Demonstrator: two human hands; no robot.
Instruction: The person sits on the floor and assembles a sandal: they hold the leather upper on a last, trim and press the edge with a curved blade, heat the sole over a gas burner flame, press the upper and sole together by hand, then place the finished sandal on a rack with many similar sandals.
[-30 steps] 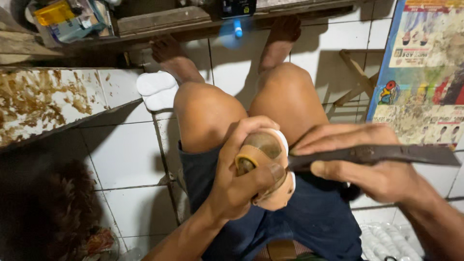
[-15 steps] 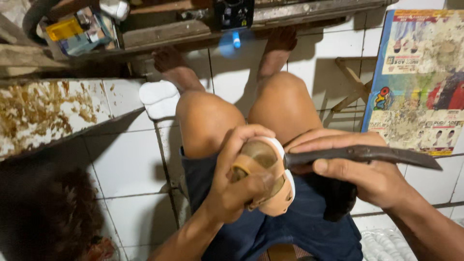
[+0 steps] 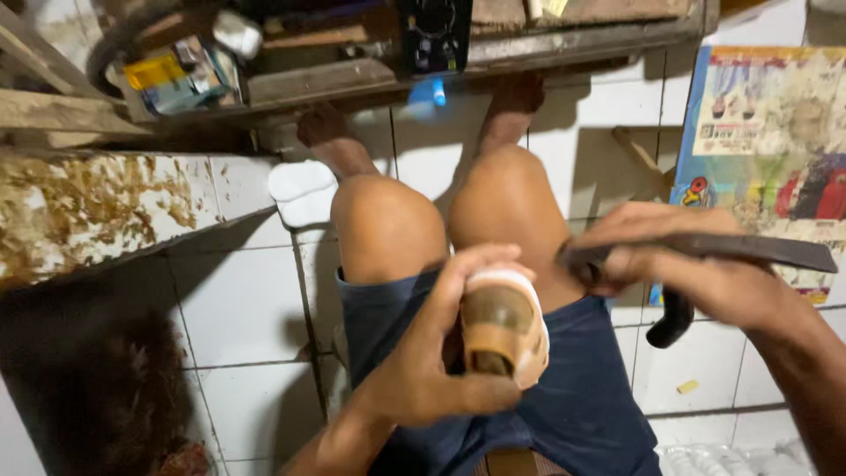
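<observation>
My left hand (image 3: 432, 357) grips a tan shoe sole with a white edge (image 3: 504, 328), held upright over my lap. My right hand (image 3: 696, 264) holds a long dark flat rasp-like tool (image 3: 749, 249) by its middle, its blade running off to the right. The tool's near end sits a little right of the sole and apart from it. A dark curved handle (image 3: 674, 319) hangs below my right hand. I sit with bare knees (image 3: 441, 220) raised and blue shorts (image 3: 564, 397) on.
A white foam piece (image 3: 301, 191) lies by my left leg on the white tiled floor (image 3: 238, 308). A stained board (image 3: 97, 211) stands at left, a cluttered wooden shelf (image 3: 352, 79) ahead, a colourful poster (image 3: 775, 150) at right. Dark fibrous material (image 3: 97, 397) fills the lower left.
My right hand has drawn the tool away to the right, off the sole. My left hand has turned the sole so its tan face shows more.
</observation>
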